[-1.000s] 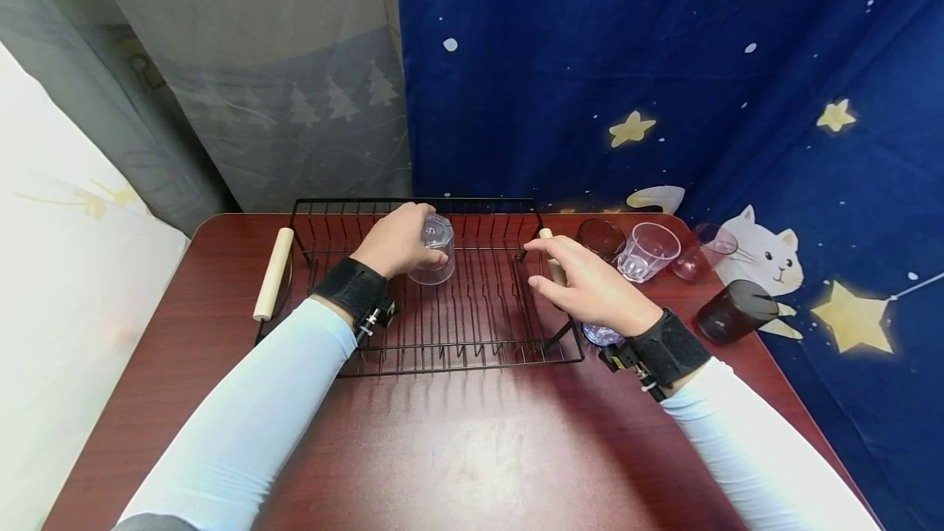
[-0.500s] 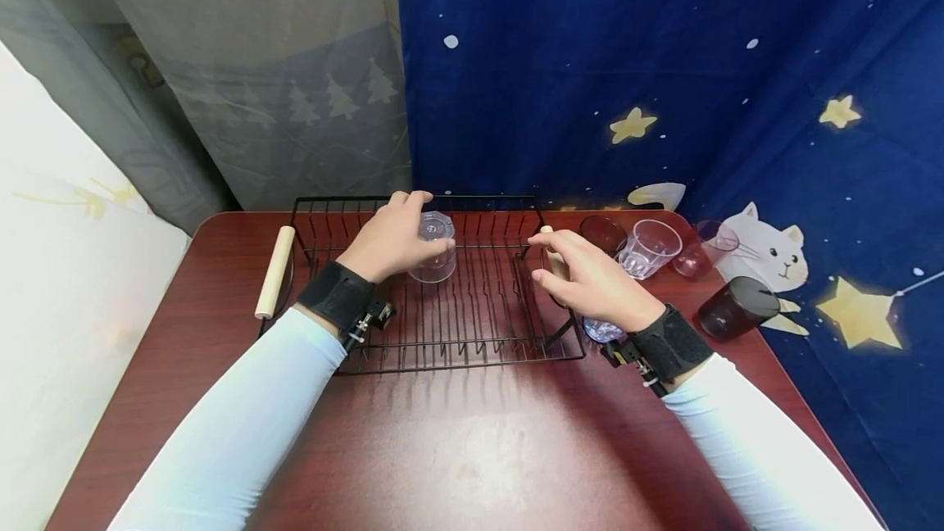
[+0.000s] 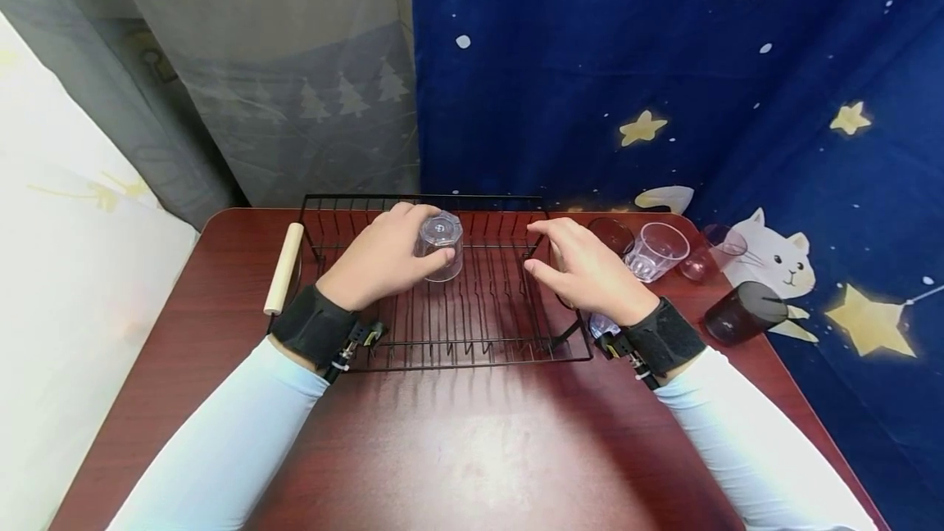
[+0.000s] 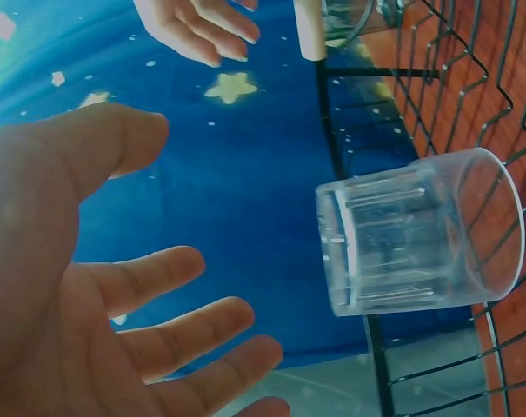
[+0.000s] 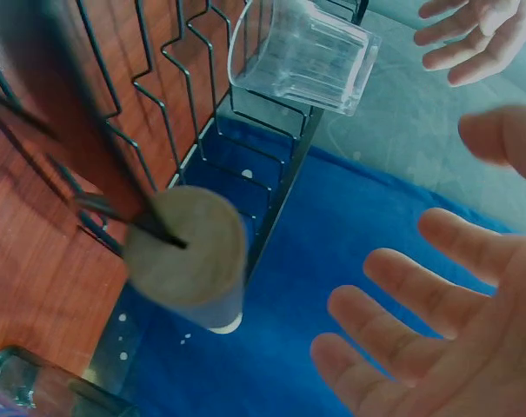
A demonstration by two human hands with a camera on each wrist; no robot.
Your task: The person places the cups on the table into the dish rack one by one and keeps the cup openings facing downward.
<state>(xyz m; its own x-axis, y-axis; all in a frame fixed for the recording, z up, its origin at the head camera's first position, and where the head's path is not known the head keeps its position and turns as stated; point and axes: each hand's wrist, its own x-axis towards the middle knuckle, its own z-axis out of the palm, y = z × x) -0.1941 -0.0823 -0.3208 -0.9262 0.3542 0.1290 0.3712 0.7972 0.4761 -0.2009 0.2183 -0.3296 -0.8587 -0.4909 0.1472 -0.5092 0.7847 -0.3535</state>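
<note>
Left hand and right hand are held with fingers loosely spread, nothing gripped: the left just beside the clear, faceted, glass-like tumbler, the right at the right end of the black metal wire rack. Mouth-down on this rack the tumbler is placed, seemingly for steadiness.

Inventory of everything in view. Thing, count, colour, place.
table: 1, red-brown, centre
dish rack: 1, black, on table
handles: 2, pale wood, rack's ends
upturned cup: 1, clear, on rack
other cups: 5, clear, pink, bluish, two dark, right of rack
curtains: 2, grey and blue, behind table
white surface: 1, white, far left
wristbands: 2, black, one per wrist
sleeves: 2, pale blue, both arms
left hand: 1, beside upturned cup
right hand: 1, beside right handle
</note>
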